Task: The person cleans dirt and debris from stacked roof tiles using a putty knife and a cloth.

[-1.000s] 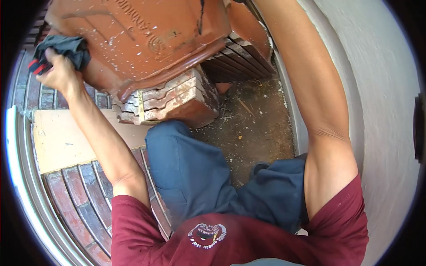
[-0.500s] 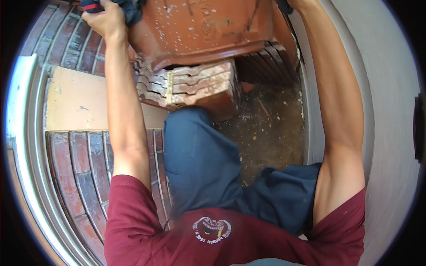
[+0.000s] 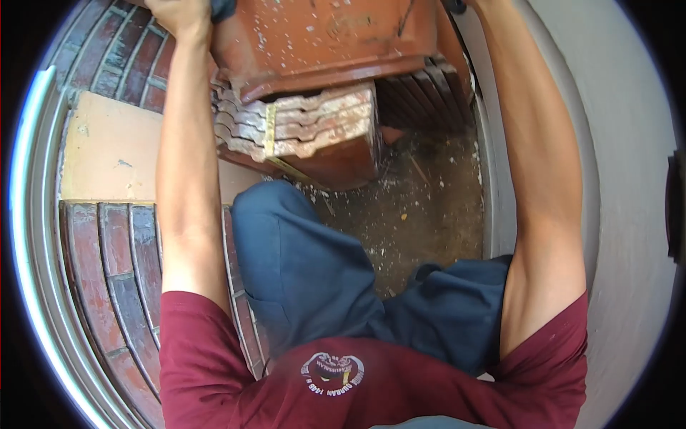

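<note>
At the top left, my left hand is closed, cut off by the frame edge. Beside its fingers shows a dark blue item, too cropped to name. Only the edge of my right hand enters at the top, next to a small dark object; its fingers are out of sight. Between my forearms lies a large terracotta tile, speckled with white. Under its near edge sits a stack of clay roof tiles bound with a yellow strap.
More tiles stand on edge behind the stack. A brick wall with a peach panel runs along the left, a grey wall along the right. Debris dots the dirty floor before my bent knees.
My left hand has gone slightly up, so the dark item with a red part beside it is now mostly cut off. The view has shifted a little; the tiles look unmoved.
</note>
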{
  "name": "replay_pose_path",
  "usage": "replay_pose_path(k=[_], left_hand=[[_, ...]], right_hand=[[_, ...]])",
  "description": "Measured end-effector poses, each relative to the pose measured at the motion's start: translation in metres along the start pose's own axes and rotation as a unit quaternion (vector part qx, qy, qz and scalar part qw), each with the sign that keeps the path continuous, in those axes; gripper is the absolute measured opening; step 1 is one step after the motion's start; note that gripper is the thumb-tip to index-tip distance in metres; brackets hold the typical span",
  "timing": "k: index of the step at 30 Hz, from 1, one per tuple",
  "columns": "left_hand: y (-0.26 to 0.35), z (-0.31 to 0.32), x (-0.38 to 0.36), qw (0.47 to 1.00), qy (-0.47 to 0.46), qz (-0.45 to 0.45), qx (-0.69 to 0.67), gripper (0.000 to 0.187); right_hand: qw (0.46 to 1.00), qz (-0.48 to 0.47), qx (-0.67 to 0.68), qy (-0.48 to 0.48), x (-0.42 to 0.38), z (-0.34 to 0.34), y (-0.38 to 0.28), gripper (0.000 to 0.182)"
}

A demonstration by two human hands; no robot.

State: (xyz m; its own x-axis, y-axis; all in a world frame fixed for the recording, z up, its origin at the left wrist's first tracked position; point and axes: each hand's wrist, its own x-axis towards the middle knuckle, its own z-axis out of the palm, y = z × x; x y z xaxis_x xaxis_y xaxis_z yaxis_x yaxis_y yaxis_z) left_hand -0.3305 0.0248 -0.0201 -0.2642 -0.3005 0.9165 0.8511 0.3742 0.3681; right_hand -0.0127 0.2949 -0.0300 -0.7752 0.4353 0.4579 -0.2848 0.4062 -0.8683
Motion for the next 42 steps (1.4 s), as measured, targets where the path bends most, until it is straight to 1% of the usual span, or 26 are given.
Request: replay_pose_path(k=[1, 2, 3, 4, 6, 7, 9, 10, 12, 13, 15, 16, 17, 20, 21, 24, 25, 28, 29, 31, 32, 33, 36, 37, 39, 42], left_hand=[[0.013, -0.01, -0.001, 0.995, -0.074, -0.061, -0.033, 0.053], [0.05, -0.029, -0.001, 0.979, -0.148, -0.119, -0.067, 0.058], [0.024, -0.017, -0.002, 0.986, -0.09, -0.074, -0.116, 0.033], [0.02, -0.018, -0.001, 0.99, -0.098, -0.056, -0.08, 0.037], [0.017, -0.02, -0.002, 0.974, -0.115, -0.126, -0.151, 0.035], [0.014, -0.025, -0.001, 0.961, -0.154, -0.155, -0.171, 0.046], [0.017, -0.04, 0.008, 0.925, -0.232, -0.209, -0.214, 0.073], [0.015, -0.038, 0.005, 0.925, -0.213, -0.205, -0.237, 0.059], [0.012, -0.028, -0.004, 0.922, -0.174, -0.195, -0.285, 0.035], [0.01, -0.027, -0.007, 0.913, -0.178, -0.212, -0.298, 0.035], [0.013, -0.027, -0.011, 0.934, -0.163, -0.197, -0.251, 0.034], [0.016, -0.025, -0.011, 0.943, -0.155, -0.187, -0.228, 0.034], [0.018, -0.021, -0.008, 0.951, -0.154, -0.153, -0.221, 0.033], [0.028, -0.016, -0.009, 0.975, -0.107, -0.085, -0.176, 0.032], [0.037, -0.015, -0.008, 0.977, -0.091, -0.089, -0.173, 0.031], [0.064, -0.005, 0.0, 0.979, -0.043, -0.059, -0.193, 0.029], [0.069, 0.001, 0.004, 0.978, -0.025, -0.02, -0.204, 0.028], [0.081, 0.016, 0.005, 0.978, 0.001, 0.018, -0.21, 0.027], [0.088, 0.016, -0.001, 0.975, 0.008, 0.003, -0.222, 0.026], [0.102, 0.015, -0.011, 0.981, 0.004, -0.009, -0.193, 0.026], [0.104, 0.016, -0.014, 0.984, 0.002, -0.016, -0.179, 0.026], [0.103, 0.017, -0.016, 0.985, -0.02, -0.023, -0.17, 0.029], [0.103, 0.021, -0.024, 0.985, -0.022, -0.039, -0.168, 0.029], [0.103, 0.022, -0.026, 0.979, -0.015, -0.044, -0.197, 0.028], [0.097, 0.023, -0.034, 0.982, -0.015, -0.067, -0.178, 0.028], [0.095, 0.023, -0.041, 0.977, -0.013, -0.103, -0.184, 0.026]], right_hand=[[1.0, 0.005, -0.008, 0.015, 0.0, 0.002, 0.003, 0.079], [0.999, 0.009, -0.015, 0.031, 0.001, 0.003, 0.001, 0.081], [1.0, 0.008, -0.02, 0.022, -0.001, 0.004, -0.007, 0.085], [0.999, 0.008, -0.029, 0.025, 0.003, 0.003, -0.008, 0.084], [0.998, 0.022, -0.048, 0.028, 0.003, 0.004, -0.004, 0.083], [0.999, 0.009, -0.046, 0.024, 0.003, 0.002, -0.001, 0.075], [0.999, -0.027, -0.017, 0.027, 0.01, 0.003, 0.006, 0.069], [0.998, -0.047, -0.004, 0.03, 0.013, 0.002, 0.009, 0.067], [0.999, 0.008, -0.018, 0.031, 0.007, 0.005, -0.003, 0.065], [0.999, 0.034, -0.027, 0.033, 0.007, 0.006, -0.01, 0.063], [0.997, 0.042, -0.041, 0.058, 0.008, 0.008, -0.009, 0.063], [0.995, 0.044, -0.047, 0.071, 0.009, 0.01, -0.008, 0.063], [0.992, 0.07, -0.052, 0.092, 0.012, 0.013, -0.007, 0.063], [0.996, 0.001, -0.012, 0.088, 0.017, 0.005, -0.002, 0.064], [0.992, -0.015, -0.036, 0.122, 0.016, 0.003, -0.019, 0.063], [0.99, -0.049, -0.047, 0.123, 0.023, -0.02, -0.041, 0.061], [0.987, -0.059, -0.054, 0.139, 0.023, -0.023, -0.041, 0.061], [0.978, -0.076, -0.068, 0.179, 0.022, -0.034, -0.044, 0.06], [0.978, -0.071, -0.072, 0.181, 0.02, -0.036, -0.038, 0.06], [0.977, -0.063, -0.079, 0.188, 0.019, -0.04, -0.034, 0.06], [0.976, -0.057, -0.08, 0.195, 0.017, -0.04, -0.031, 0.06], [0.975, -0.051, -0.081, 0.199, 0.017, -0.04, -0.028, 0.06], [0.976, -0.067, -0.067, 0.194, 0.023, -0.042, -0.023, 0.059], [0.978, -0.045, -0.083, 0.184, 0.024, -0.042, -0.021, 0.058], [0.978, -0.013, -0.116, 0.174, 0.024, -0.044, -0.031, 0.06], [0.975, -0.057, -0.11, 0.185, 0.025, -0.035, -0.029, 0.051]])
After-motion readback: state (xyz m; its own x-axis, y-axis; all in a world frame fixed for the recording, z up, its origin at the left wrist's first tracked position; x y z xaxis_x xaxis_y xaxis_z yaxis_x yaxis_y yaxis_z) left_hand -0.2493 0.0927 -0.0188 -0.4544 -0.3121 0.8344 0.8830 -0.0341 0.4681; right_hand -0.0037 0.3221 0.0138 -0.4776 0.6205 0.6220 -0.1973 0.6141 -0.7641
